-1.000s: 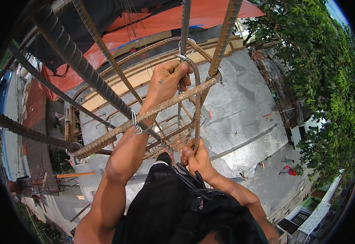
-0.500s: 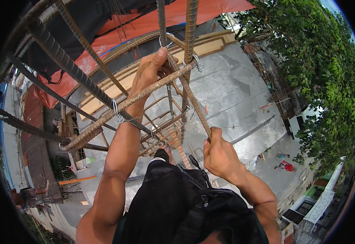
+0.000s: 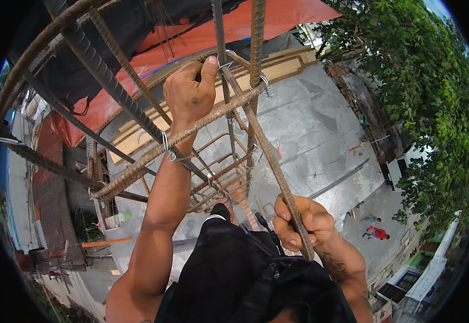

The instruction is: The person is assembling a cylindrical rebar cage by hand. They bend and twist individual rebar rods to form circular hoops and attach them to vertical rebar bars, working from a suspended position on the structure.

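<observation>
A rusty ribbed steel bar (image 3: 271,156) slants from the far corner of a rebar cage down toward me. Near its free lower end my right hand (image 3: 311,223) is closed, the fingers curled around it. Its upper end meets the upright rebars close to a wire tie. My left hand (image 3: 190,94) reaches through the cage, behind the near crossbar (image 3: 197,128), fingers curled over the far bar of the stirrup (image 3: 172,72) and thumb pointing up. Its fingertips are hidden. Silver tie wire (image 3: 170,148) is twisted where bars cross.
Thick upright rebars (image 3: 117,89) stand around my left arm. The cage drops far below to a grey concrete floor (image 3: 310,129). Beyond are an orange tarp (image 3: 293,15), wooden boards (image 3: 283,62) and a leafy tree (image 3: 423,91). Down at right is a person in red (image 3: 377,233).
My right hand has slid toward me, changing its grip and exposing the bar's lower end. My left hand has shifted from the bar's upper end to the stirrup's far side.
</observation>
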Demonstrator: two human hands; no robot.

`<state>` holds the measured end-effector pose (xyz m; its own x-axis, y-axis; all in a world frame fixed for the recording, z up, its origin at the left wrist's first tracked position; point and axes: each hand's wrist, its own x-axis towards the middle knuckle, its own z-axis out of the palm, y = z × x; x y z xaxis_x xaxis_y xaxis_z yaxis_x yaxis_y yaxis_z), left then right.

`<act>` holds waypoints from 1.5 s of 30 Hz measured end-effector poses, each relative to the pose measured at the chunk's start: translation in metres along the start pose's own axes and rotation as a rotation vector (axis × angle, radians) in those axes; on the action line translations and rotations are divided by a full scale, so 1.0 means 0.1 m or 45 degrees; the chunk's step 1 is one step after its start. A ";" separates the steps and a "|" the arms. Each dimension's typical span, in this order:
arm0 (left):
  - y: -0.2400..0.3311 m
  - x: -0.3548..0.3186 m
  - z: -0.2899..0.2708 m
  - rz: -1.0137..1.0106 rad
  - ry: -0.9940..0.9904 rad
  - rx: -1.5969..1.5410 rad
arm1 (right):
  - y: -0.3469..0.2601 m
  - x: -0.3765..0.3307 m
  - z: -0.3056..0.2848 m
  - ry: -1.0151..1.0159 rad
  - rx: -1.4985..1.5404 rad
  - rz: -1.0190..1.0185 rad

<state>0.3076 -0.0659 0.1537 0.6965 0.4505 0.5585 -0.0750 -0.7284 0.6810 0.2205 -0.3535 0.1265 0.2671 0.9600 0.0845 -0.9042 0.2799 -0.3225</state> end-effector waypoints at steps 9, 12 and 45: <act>0.07 0.53 0.02 -0.172 -0.388 0.629 | 0.04 0.06 0.03 0.154 -0.249 0.081; 0.11 0.58 0.03 -0.179 -0.437 0.543 | 0.04 0.08 -0.01 0.187 -0.329 0.124; 0.34 0.41 -0.08 -0.268 -0.561 0.407 | 0.97 0.44 -0.37 0.439 -0.241 0.150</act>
<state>0.3283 -0.0684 0.2037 0.9096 0.3946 0.1303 0.2683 -0.7971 0.5410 0.1566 -0.2841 0.0643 0.2906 0.9167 -0.2742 -0.8667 0.1308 -0.4815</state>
